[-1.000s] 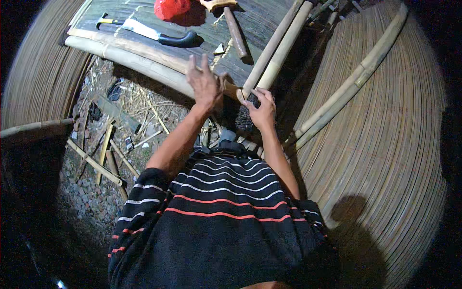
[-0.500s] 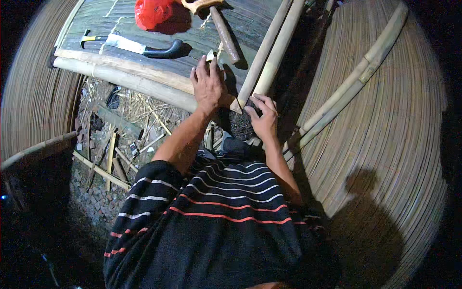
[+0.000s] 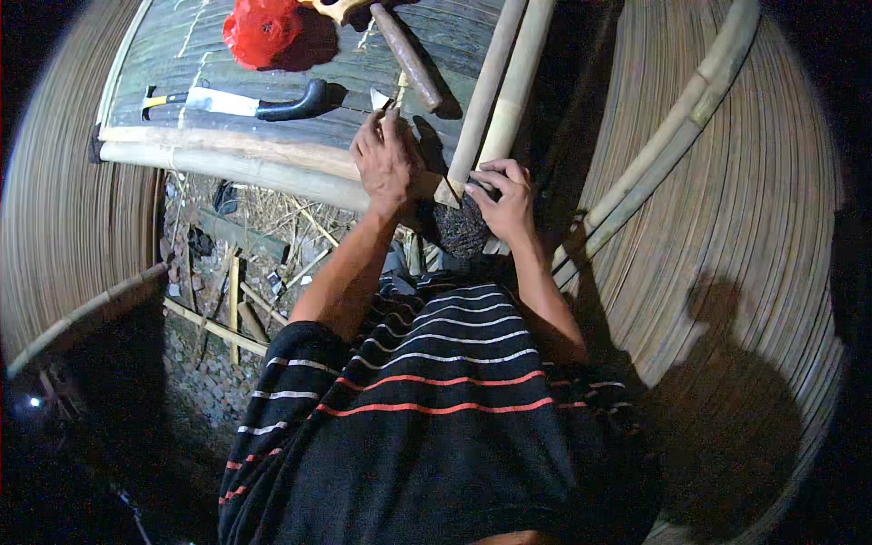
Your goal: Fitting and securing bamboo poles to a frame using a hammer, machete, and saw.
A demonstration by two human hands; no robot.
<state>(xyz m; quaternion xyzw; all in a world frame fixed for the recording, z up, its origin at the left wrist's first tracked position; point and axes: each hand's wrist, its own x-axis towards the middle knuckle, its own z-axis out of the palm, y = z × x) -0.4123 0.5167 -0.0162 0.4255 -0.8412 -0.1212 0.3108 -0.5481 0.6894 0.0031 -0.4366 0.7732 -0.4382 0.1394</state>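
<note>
My left hand rests over the pale wooden rail at the corner of a slatted bamboo surface, its fingers bent and bunched together. A small white pointed piece lies just beyond its fingertips. My right hand has thumb and fingers drawn close beside the cut end of a bamboo pole. What either hand grips is hidden or too small to make out. Between them sits a dark, coarse fibrous clump under the pole ends. A thin dark strand crosses the nearest pole's end.
On the slats lie a tool with a curved black handle, a red object, a brown wooden handle and a yellow-orange handle. Bamboo poles cross the curved slatted panel at right. Stones and sticks cover the ground at left.
My left hand's fingers have bent and drawn together. My right thumb and fingers have come closer to each other at the pole end. The whole view has shifted slightly.
</note>
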